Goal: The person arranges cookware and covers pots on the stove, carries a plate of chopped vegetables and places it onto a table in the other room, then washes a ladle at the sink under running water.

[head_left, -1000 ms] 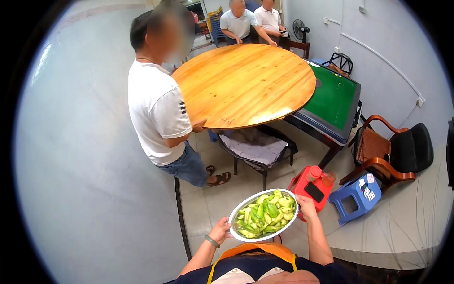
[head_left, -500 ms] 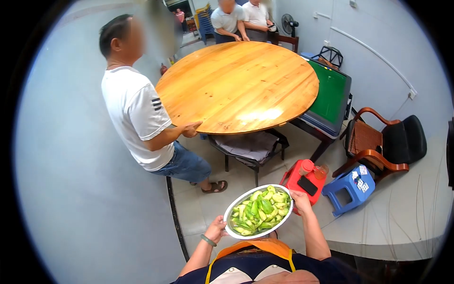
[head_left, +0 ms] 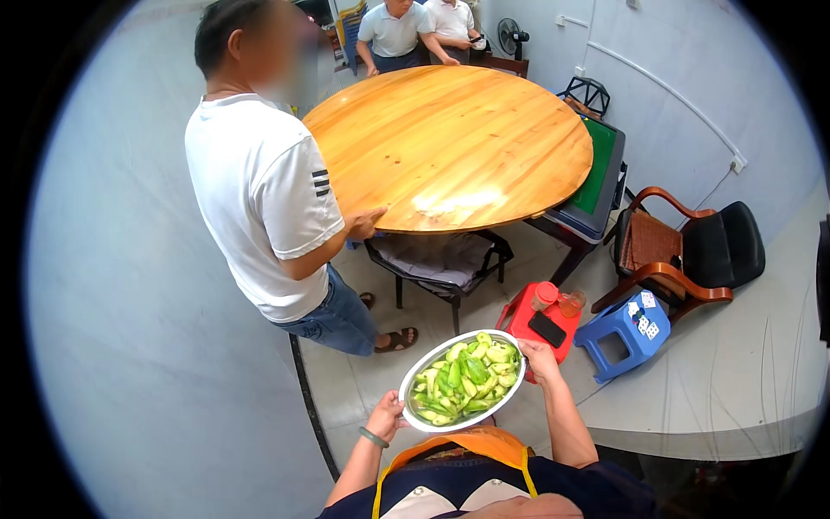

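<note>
Between my two hands is a white-rimmed oval dish, held in front of my orange-trimmed apron. Cut green vegetable pieces, whose exact kind I cannot make out, fill it. My left hand, with a bangle at the wrist, grips the dish's left rim. On the opposite side, my right hand is closed on the right rim. Fingers of both hands are partly hidden under the dish. Just beyond my right hand stands a red stool bearing a black phone and a red-lidded jar.
A large round wooden tabletop lies ahead, partly over a green-topped table. A person in a white shirt touches its left edge; two people stand behind it. A blue stool with cards and an armchair are right.
The dish and my hands have shifted slightly left and up in view. The round tabletop has shifted a little right, and the person at left appears closer.
</note>
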The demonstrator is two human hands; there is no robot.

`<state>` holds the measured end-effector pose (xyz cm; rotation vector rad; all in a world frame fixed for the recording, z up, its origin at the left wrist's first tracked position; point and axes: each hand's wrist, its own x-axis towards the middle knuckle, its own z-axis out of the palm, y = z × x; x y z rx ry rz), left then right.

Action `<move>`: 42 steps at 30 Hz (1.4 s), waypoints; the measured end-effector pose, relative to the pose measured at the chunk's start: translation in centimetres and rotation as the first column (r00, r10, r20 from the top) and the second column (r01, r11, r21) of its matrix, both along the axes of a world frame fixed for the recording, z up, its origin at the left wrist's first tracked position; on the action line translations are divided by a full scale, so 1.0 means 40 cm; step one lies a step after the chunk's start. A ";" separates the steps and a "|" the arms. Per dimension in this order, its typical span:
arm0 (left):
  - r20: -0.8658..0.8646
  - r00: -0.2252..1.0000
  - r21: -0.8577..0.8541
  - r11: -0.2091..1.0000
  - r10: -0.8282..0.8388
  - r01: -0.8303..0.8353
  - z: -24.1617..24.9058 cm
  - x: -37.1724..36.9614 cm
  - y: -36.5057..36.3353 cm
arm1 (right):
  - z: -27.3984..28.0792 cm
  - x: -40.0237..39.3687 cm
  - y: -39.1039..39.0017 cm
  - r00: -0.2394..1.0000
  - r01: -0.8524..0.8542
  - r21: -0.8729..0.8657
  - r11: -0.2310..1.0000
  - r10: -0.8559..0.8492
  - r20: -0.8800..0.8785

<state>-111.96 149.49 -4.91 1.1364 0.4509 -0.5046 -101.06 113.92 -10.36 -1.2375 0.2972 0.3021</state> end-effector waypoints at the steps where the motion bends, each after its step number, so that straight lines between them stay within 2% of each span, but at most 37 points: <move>1: -0.002 1.000 -0.009 1.000 0.008 -0.008 -0.004 0.001 -0.001 | 0.000 0.001 0.000 1.000 0.002 0.002 1.000 -0.002 -0.005; 22: 0.006 1.000 -0.045 0.999 0.003 -0.002 -0.027 0.013 0.012 | 0.030 -0.010 0.004 1.000 0.020 -0.044 0.999 -0.020 -0.001; 28: -0.003 1.000 -0.037 0.999 -0.019 0.019 -0.008 0.023 0.009 | -0.009 -0.007 -0.002 0.999 0.043 -0.079 0.996 -0.043 -0.002; 42: -0.004 1.000 -0.059 0.998 -0.016 0.016 -0.012 0.026 0.013 | -0.001 -0.011 0.003 0.999 0.033 -0.056 0.998 -0.032 0.010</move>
